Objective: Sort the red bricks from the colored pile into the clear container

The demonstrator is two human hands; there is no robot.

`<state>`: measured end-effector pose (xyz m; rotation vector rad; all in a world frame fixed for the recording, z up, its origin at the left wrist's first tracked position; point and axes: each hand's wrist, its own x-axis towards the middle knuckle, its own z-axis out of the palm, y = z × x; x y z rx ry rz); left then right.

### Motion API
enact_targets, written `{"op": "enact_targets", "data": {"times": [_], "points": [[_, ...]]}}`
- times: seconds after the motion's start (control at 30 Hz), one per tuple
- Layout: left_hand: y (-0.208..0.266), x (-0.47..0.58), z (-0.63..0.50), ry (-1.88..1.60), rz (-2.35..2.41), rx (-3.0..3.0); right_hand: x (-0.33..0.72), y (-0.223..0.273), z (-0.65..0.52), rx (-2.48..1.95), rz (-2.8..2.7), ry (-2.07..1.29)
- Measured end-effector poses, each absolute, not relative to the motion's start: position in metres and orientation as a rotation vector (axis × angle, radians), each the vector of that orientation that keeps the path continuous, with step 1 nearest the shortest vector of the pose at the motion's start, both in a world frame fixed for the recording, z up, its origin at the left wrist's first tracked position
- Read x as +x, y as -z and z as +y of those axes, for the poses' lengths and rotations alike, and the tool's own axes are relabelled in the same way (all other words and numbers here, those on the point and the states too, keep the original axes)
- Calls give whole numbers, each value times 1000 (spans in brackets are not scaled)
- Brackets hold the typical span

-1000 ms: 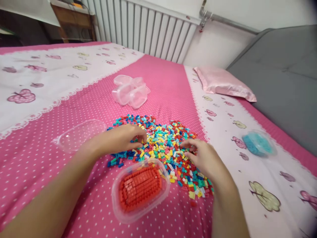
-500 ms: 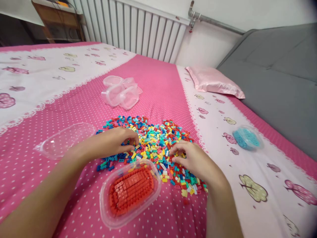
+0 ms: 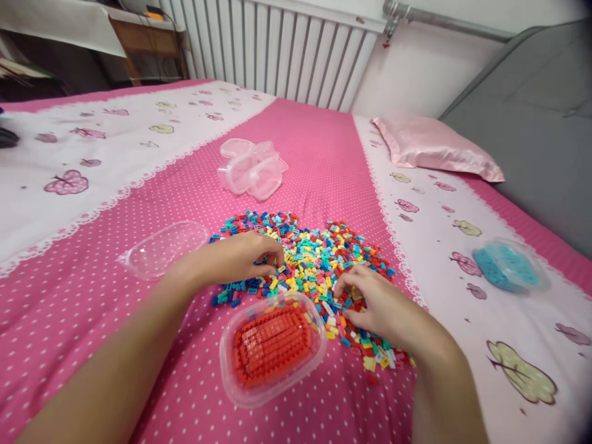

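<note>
Small plastic building bricks (image 3: 305, 259) in many colours lie in a wide loose pile on the bed. Over the pile's left part is my left hand (image 3: 247, 254), fingers curled and thumb tip close to them; what they pinch, if anything, is too small to make out. My right hand (image 3: 372, 299) reaches into the right part of the pile, its thumb and bent fingers apart, with bricks showing between them. In front of the pile stands a clear plastic tub (image 3: 226, 370). Red bricks (image 3: 272, 345) sit inside it in tight, neat rows.
A clear lid (image 3: 161, 250) lies left of the pile, partly behind my left wrist. Several clear empty containers (image 3: 254, 169) are grouped farther back. To the right sits a tub of blue bricks (image 3: 504, 268). A pink pillow (image 3: 437, 142) rests near the grey headboard (image 3: 527, 105).
The view has swung to the left, so everything appears shifted right. Both hands stay over the pile in nearly the same poses; the right fingers and thumb look slightly wider apart.
</note>
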<state>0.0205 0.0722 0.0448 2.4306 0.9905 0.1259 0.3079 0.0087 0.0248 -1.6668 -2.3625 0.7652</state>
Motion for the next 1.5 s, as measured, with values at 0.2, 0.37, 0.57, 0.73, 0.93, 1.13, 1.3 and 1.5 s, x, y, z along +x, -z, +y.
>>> {"op": "enact_targets", "data": {"times": [0.2, 0.37, 0.57, 0.73, 0.93, 1.13, 1.3, 1.5], "points": [[-42, 18, 75, -163, 987, 2435, 312, -26, 13, -1671, -2264, -819], [-41, 16, 77, -164, 977, 2434, 324, -40, 12, -1694, -2115, -898], [-43, 17, 78, -165, 1000, 2435, 340, -43, 3, -1808, -2051, -996], [-39, 15, 80, -136, 990, 2455, 338, -33, 3, -1852, -2108, -1043], [-39, 14, 81, -157, 981, 2461, 339, -41, 4, -1875, -2082, -942], [-35, 13, 85, -167, 960, 2473, 345, -36, 10, -1952, -2133, -716], [-32, 12, 86, -163, 964, 2468, 339, -30, 13, -1950, -2189, -741], [-35, 13, 83, -156, 976, 2451, 333, -28, 15, -2066, -2079, -648]]}}
